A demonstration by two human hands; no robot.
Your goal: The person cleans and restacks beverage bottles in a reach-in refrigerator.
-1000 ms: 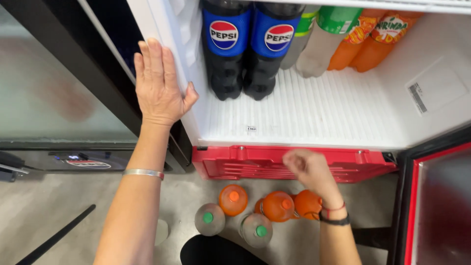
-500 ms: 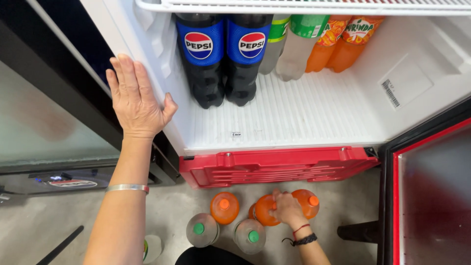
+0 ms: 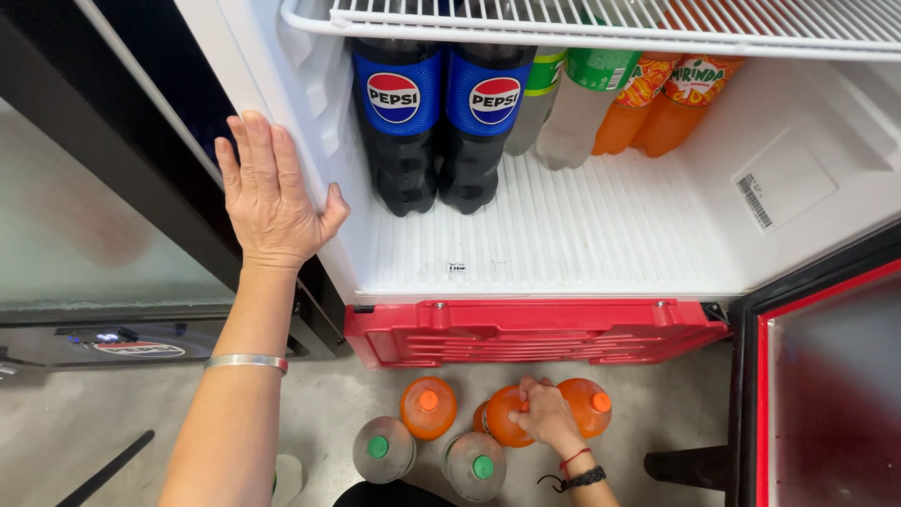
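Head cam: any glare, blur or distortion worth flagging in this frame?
Head view: sharp overall, no motion blur on the left hand or right hand; even bright light inside the fridge, its white wall nearly washed out; soft reflections on the glass door; wide-angle lens bows the wire shelf.

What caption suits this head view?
Left hand braces on fridge wall; right hand grips an orange bottle on the floor.
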